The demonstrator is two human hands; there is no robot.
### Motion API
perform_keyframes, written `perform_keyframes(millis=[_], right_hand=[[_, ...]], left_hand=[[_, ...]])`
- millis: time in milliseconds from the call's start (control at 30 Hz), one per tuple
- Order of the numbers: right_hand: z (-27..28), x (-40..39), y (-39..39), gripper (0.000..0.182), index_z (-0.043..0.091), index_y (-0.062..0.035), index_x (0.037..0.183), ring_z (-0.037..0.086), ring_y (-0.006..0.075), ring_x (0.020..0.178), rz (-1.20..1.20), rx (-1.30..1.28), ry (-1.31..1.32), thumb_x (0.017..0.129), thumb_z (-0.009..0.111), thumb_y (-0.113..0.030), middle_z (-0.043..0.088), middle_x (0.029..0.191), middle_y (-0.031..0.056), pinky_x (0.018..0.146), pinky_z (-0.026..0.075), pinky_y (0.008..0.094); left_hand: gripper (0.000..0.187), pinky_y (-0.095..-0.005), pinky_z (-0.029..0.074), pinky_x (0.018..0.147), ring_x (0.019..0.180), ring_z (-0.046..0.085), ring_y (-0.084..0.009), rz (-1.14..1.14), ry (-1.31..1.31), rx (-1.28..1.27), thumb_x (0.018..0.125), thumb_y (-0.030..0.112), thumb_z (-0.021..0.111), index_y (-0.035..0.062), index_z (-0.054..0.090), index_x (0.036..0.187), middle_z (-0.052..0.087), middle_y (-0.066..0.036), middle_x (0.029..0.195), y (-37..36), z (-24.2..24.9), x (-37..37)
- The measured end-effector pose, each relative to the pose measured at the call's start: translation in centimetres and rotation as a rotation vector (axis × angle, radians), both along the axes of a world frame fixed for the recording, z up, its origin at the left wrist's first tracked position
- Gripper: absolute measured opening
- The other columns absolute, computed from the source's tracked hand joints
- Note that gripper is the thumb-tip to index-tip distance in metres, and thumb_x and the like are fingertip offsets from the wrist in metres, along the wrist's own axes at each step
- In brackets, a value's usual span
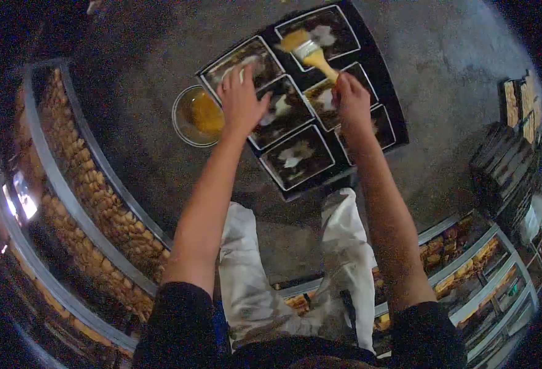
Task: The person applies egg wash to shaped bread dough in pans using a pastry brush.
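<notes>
A wide flat paintbrush [316, 58] with a pale yellow handle and tan bristles is gripped by its handle in my right hand [352, 101]. Its bristles lie over the far right pan of a dark tray [379, 83], which carries several rectangular pans with light rims and pale smears inside. My left hand [243, 101], fingers spread, reaches over the far left pan [271, 58] on that tray. Just left of this hand stands a round bowl [180, 123] with yellow liquid in it, partly covered by the hand in this view.
Metal racks [40, 144] filled with rows of brown baked-looking pieces curve along the left. More racks [498, 255] with golden pieces stand at the lower right. Dark stacked trays [501, 163] sit at the far right. Concrete floor [446, 74] surrounds the tray.
</notes>
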State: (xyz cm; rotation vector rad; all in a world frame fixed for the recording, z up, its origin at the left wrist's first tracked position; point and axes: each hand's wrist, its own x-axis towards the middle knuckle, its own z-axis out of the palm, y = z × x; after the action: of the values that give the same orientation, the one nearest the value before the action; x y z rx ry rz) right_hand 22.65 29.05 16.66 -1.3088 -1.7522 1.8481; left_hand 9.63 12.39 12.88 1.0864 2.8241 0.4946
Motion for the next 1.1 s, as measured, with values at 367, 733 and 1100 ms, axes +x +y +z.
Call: perform_keyframes(millis=[367, 733, 1100], right_hand=[[-6.3, -6.6, 7.7, 0.021, 0.063, -0.0046, 0.090, 0.058, 0.0399, 0.076, 0.495, 0.789, -0.178, 0.085, 0.051, -0.021, 0.060, 0.078, 0.0213, 0.065, 0.047, 0.0415], [-1.9, -7.4, 14.2, 0.018, 0.061, -0.0065, 0.090, 0.059, 0.0398, 0.083, 0.560, 1.236, -0.309, 0.079, 0.051, -0.016, 0.062, 0.084, 0.0201, 0.076, 0.047, 0.0473], [-4.5, -9.9, 7.9, 0.016, 0.059, -0.0061, 0.089, 0.060, 0.0379, 0.077, 0.969, 1.079, -0.220, 0.077, 0.049, -0.010, 0.061, 0.084, 0.0198, 0.070, 0.048, 0.0464]], left_hand=[[0.119, -0.0552, 0.017, 0.100, 0.132, 0.020, -0.0282, 0.019, 0.013, -0.205, 0.052, 0.056, 0.076, 0.0063, 0.014, 0.140, 0.024, -0.012, 0.142, 10.9, -4.0, -1.1], [0.118, -0.0583, 0.020, 0.099, 0.130, 0.022, -0.0302, -0.060, -0.024, -0.276, 0.052, 0.057, 0.076, 0.0192, 0.011, 0.142, 0.024, -0.010, 0.142, 11.5, -3.0, -3.1], [0.126, -0.0578, 0.024, 0.093, 0.124, 0.028, -0.0294, -0.032, 0.009, -0.215, 0.045, 0.057, 0.079, 0.0186, 0.008, 0.142, 0.027, -0.006, 0.139, 11.1, -3.9, -3.3]])
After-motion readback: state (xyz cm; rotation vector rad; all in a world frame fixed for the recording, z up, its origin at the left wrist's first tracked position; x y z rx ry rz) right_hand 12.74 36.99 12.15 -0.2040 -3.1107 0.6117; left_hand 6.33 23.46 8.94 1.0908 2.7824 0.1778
